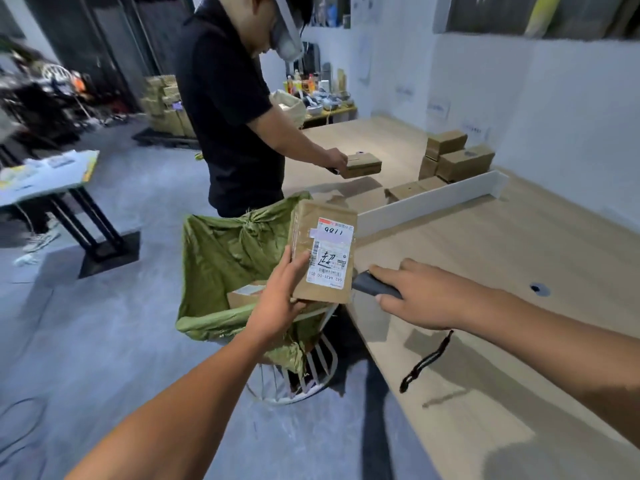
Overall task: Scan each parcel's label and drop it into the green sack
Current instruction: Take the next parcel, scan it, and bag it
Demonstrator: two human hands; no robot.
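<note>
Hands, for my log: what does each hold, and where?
Left hand grips the parcel at its lower left corner; right hand wraps the scanner body.

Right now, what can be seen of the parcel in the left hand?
The parcel is a small brown cardboard box, taped, held upright over the open green sack. A white shipping label with barcodes and a large bold character covers much of its facing side. The left hand grips its lower left edge, thumb on the front. The right hand aims a dark handheld scanner at its lower right corner.
</note>
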